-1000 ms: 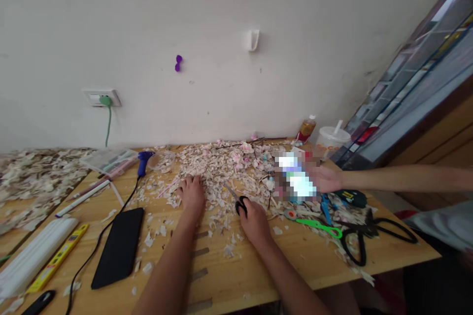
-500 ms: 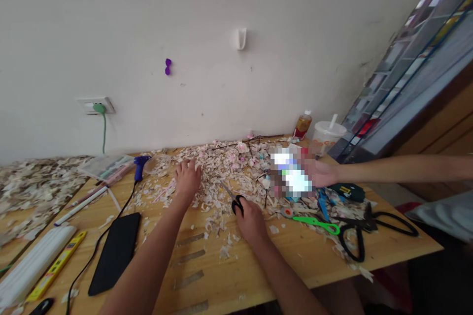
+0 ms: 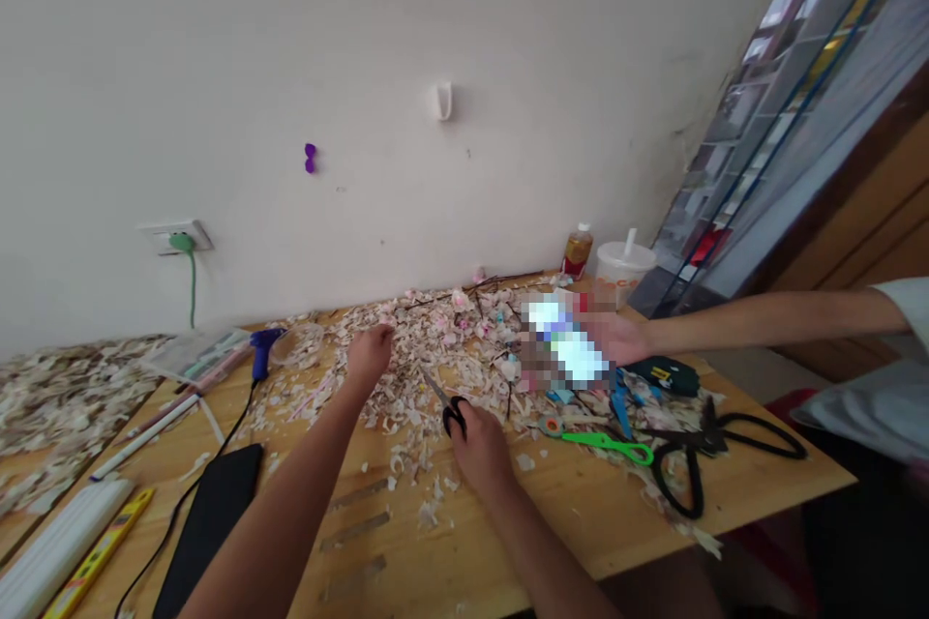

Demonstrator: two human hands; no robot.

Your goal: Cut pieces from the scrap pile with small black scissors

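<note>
Over the heap of pale curled scraps (image 3: 417, 343) on the wooden table, my left hand (image 3: 370, 356) is closed, fingers curled in at the scraps. What it grips, if anything, is too small to make out. My right hand (image 3: 479, 445) holds a pair of black-handled scissors (image 3: 455, 416) by the loops, its blades pointing away to the left over the pile. Pink and white flowers (image 3: 459, 302) on thin dark twigs lie at the back of the heap.
From the right, another person's arm (image 3: 733, 321) reaches in with a bright phone (image 3: 573, 348), blurred out. Green-handled cutter (image 3: 610, 445), large black scissors (image 3: 707, 440), lidded cup (image 3: 624, 271) and bottle (image 3: 577, 251) stand or lie right. Left are a glue gun (image 3: 265, 348) and black tablet (image 3: 210, 522).
My left hand's fingers, spread over the scraps before, have curled closed. My right hand still holds the scissors in much the same place. The whole view has shifted slightly.
</note>
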